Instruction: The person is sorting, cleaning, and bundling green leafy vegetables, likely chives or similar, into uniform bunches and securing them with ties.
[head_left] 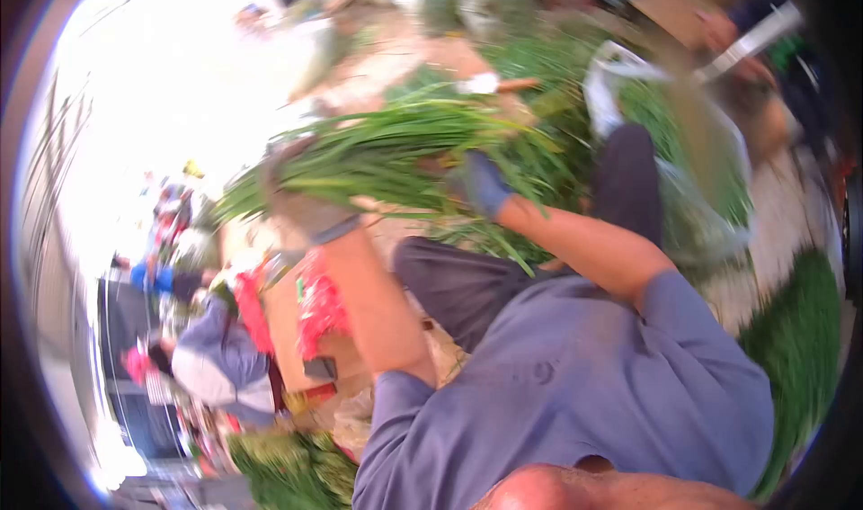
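Note:
A long bunch of green leaves (387,150) lies across both hands above my lap. Around its left part wraps my left hand (306,195), in a greyish glove and closed on the leaves. My right hand (478,184), in a blue-grey glove, is closed at the bunch's right part, its fingers partly covered by leaves. Loose leaf ends hang down beside the right wrist.
More greens (566,87) are heaped ahead. At the right stand a plastic bag of greens (683,150) and a green pile (796,339). Red plastic (319,303) lies at the left, near a person (220,357). Another person's arm (746,60) shows at the upper right.

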Tool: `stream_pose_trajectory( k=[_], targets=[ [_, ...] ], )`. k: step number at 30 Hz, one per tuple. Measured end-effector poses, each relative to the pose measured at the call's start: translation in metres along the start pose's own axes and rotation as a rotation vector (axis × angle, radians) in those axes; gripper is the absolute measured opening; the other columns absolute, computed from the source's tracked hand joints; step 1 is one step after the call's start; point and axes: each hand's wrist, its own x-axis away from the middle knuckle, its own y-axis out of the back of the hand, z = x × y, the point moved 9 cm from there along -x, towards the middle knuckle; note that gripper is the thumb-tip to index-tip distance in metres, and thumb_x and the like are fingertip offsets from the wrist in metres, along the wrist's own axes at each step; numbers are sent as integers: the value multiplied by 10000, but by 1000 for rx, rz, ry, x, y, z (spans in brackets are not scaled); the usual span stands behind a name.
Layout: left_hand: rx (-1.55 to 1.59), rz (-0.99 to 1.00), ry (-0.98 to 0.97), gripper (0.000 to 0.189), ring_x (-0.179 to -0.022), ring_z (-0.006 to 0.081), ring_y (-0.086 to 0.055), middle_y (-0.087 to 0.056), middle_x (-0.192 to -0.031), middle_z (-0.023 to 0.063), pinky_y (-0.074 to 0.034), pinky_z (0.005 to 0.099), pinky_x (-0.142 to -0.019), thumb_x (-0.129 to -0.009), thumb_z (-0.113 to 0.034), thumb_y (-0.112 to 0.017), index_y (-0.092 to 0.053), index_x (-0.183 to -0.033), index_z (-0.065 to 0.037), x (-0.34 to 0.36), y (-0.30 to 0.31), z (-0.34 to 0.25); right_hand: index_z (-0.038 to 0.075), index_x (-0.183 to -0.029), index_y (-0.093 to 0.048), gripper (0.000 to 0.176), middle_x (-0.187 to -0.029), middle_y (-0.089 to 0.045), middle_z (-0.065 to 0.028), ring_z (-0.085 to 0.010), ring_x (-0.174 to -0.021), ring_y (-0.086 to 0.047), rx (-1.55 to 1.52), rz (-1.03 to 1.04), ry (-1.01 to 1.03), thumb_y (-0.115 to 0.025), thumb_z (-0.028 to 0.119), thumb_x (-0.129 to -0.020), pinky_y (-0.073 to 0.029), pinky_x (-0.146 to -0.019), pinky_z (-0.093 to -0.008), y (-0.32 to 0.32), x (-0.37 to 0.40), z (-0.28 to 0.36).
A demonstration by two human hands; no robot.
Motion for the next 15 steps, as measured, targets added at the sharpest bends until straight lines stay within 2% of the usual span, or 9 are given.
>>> stream_pose_trajectory(
  k=[1, 3, 4, 5, 6, 8, 10, 13, 15],
  targets=[
    [-157, -101, -107, 445, -863, 349, -681, -697, -969, 217, -569, 509, -809, -990, -349, -408, -670, -980, 11, 0, 25, -3, 52, -1240, -607, 429, -1150, -659, -152, -298, -1011, -633, 22, -1, 97, -603, 360, -942, -496, -887, -406, 0, -2, 3],
    [431, -200, 33, 446, -833, 328, -681, -698, -936, 199, -581, 437, -773, -991, -392, -447, -660, -1020, -1, 8, 16, 14, 56, -1290, -591, 387, -1184, -655, -124, -268, -1049, -628, 291, -52, 423, -572, 279, -974, -490, -913, -390, 2, 1, 32],
    [455, -267, 94, 300, -773, 283, -670, -676, -853, 127, -573, 424, -757, -966, -324, -511, -630, -997, -50, 11, 6, 7, 58, -1315, -583, 372, -1201, -652, -110, -253, -1068, -625, 358, -80, 555, -556, 238, -990, -488, -926, -382, 1, 9, 46],
    [481, -336, 152, 162, -714, 238, -659, -653, -770, 55, -565, 412, -741, -941, -256, -575, -599, -975, -99, 13, -3, 2, 60, -1340, -575, 362, -1218, -650, -96, -237, -1087, -622, 226, -55, 577, -541, 197, -1006, -485, -939, -375, 2, 16, 52],
    [555, -363, 120, 165, -708, 239, -655, -642, -752, 51, -563, 424, -736, -942, -257, -569, -584, -1010, -107, 15, -6, -6, 52, -1299, -606, 333, -1194, -666, -87, -237, -1065, -633, -346, 52, 565, -535, 205, -1011, -491, -910, -358, -2, 19, 60],
    [701, -412, 106, 185, -696, 242, -648, -628, -729, 50, -559, 442, -724, -942, -257, -563, -562, -1064, -118, 22, 0, -8, 42, -1233, -648, 308, -1145, -689, -96, -236, -1028, -652, -740, 91, 392, -520, 224, -1019, -503, -859, -351, 0, 11, 41],
    [828, -453, 134, 209, -685, 245, -642, -624, -717, 54, -556, 454, -710, -938, -254, -564, -548, -1102, -125, 18, 4, 5, 39, -1186, -670, 311, -1093, -704, -131, -235, -996, -668, -411, -36, 240, -502, 247, -1027, -515, -818, -372, 34, -9, 5],
    [734, -506, 151, 216, -680, 248, -633, -629, -716, 62, -551, 456, -702, -937, -265, -555, -556, -1099, -121, 13, 23, 13, 59, -1161, -679, 264, -998, -706, -185, -278, -943, -690, 581, 102, 389, -542, 211, -994, -517, -774, -408, 78, 2, -50],
    [625, -414, 113, 254, -720, 274, -655, -669, -763, 94, -556, 451, -721, -943, -303, -515, -635, -954, -79, 3, 34, 2, 77, -1175, -674, 269, -971, -698, -205, -318, -936, -686, 650, 302, 148, -593, 173, -937, -515, -785, -426, 94, -6, -134]
  ],
)
